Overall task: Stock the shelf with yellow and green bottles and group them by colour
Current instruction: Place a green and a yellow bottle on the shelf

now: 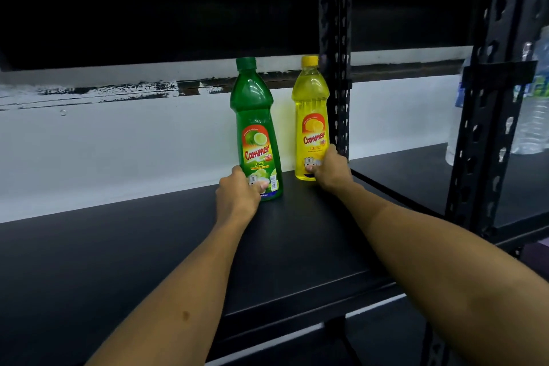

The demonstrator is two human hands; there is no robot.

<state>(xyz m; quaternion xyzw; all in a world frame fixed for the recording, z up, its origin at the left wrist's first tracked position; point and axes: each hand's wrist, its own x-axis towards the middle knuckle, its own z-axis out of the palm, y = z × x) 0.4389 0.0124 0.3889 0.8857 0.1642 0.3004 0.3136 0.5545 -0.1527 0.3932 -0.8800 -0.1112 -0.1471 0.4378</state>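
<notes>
Shelf [118, 246] status: green bottle [255, 128] and yellow bottle [312, 119] upright at back, near right post, slightly apart. Left hand [237, 196] fingers wrap green base; right hand [329, 169] fingers wrap yellow base. One of each colour placed; no more stock visible; grouping barely begun.

From my remote seat: a green bottle [255, 116], green cap to base, wears a label of red-orange arch, red lettering and pale lime slices, with a dark blue band at the foot. The yellow bottle [312, 116] matches its yellow cap; its label shows an orange-red arch, red script and a lemon (the small print I cannot read). The shelf [118, 261] is matte black, as is the perforated upright post [337, 68]. The wall [118, 142] behind is white, streaked black along its upper edge. Clear water bottles [531, 116] carry blue-and-green labels.
</notes>
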